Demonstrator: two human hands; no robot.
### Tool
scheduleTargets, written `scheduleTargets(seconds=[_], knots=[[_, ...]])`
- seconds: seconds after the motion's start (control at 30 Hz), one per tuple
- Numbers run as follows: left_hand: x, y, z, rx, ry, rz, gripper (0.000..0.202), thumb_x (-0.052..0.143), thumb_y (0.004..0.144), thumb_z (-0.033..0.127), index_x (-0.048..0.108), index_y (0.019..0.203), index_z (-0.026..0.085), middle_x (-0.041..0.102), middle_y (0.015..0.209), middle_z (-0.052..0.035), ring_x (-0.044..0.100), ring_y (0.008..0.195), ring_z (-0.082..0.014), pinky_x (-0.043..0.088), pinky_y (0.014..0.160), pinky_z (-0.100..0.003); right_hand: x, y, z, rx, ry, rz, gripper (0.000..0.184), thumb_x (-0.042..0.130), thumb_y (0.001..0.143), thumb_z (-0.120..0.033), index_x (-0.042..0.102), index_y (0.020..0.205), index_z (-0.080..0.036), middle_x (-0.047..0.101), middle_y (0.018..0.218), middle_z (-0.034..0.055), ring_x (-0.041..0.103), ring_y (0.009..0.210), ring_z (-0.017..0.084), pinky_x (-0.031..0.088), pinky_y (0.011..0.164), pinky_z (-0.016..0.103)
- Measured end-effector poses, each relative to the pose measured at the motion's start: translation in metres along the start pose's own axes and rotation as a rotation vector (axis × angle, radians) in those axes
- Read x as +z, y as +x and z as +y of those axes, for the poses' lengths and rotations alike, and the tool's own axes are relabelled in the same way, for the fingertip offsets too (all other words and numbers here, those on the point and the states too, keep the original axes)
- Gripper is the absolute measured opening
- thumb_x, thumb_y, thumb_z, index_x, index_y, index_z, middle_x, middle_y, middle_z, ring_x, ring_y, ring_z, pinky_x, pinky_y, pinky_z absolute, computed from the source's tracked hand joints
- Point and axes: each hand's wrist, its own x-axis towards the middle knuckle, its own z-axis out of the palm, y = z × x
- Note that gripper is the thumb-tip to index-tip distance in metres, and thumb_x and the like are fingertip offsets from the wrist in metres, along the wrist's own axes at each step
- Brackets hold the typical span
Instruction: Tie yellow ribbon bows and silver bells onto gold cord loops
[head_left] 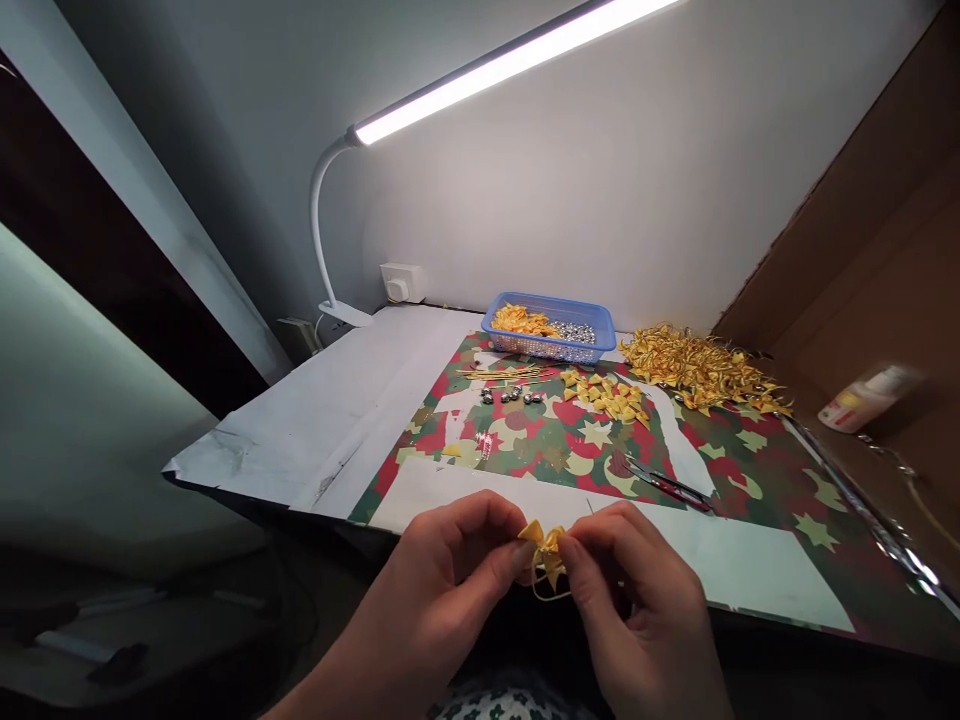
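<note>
A small yellow ribbon bow [545, 550] with a thin loop of gold cord hanging under it is held between both hands at the near edge of the table. My left hand [450, 565] pinches its left side with thumb and fingers closed. On its right side my right hand [626, 590] pinches it the same way.
On the patterned wrapping paper [525, 440] lie small scissors [667, 485], a few silver bells [510, 395], loose yellow bows [607, 395] and a large heap of finished gold bows [697, 365]. A blue basket [551, 325] stands at the back. A glue bottle [862, 400] lies at right. A desk lamp [420, 110] arches overhead.
</note>
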Motion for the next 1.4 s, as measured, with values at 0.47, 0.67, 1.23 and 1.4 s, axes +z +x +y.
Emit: scheduleTargets(seconds=[0.47,0.67,1.23,1.4], knots=[[-0.009,-0.002,0.012,-0.131,-0.126,-0.125,0.022,0.077,0.088,0.041,0.072,0.09,0.02,0.07,0.075,0.0026,0.061,0.068,-0.0102,0.051,0.072,-0.022,-0.01,0.01,-0.005,0.376,0.405,-0.31,0.035,0.062,0.094,-0.052,0.067,0.086,-0.019,0.059,0.076,0.0002,0.051,0.07,0.014,0.04,0.067,0.027],[-0.008,0.002,0.013,-0.114,-0.071,-0.12,0.03,0.074,0.088,0.048,0.074,0.083,0.018,0.068,0.072,0.0016,0.062,0.069,-0.0117,0.052,0.071,-0.021,-0.009,0.011,-0.007,0.361,0.38,-0.336,0.035,0.062,0.094,-0.051,0.068,0.082,-0.018,0.056,0.073,-0.0015,0.044,0.066,0.011,0.035,0.061,0.026],[-0.01,0.009,0.003,-0.154,-0.308,0.069,0.021,0.082,0.084,0.027,0.07,0.071,0.016,0.066,0.061,0.0028,0.058,0.061,-0.0089,0.054,0.063,-0.018,-0.043,-0.004,-0.019,0.331,0.364,0.005,0.023,0.072,0.085,-0.05,0.081,0.091,-0.029,0.061,0.08,0.0044,0.046,0.056,0.011,0.033,0.044,0.023],[-0.01,0.01,0.001,-0.215,-0.338,0.004,0.021,0.084,0.083,0.027,0.07,0.073,0.015,0.065,0.062,0.0025,0.057,0.06,-0.0087,0.055,0.063,-0.02,-0.049,0.002,-0.004,0.292,0.201,0.104,0.025,0.067,0.09,-0.048,0.078,0.1,-0.028,0.061,0.08,0.0024,0.046,0.05,0.008,0.039,0.044,0.021]])
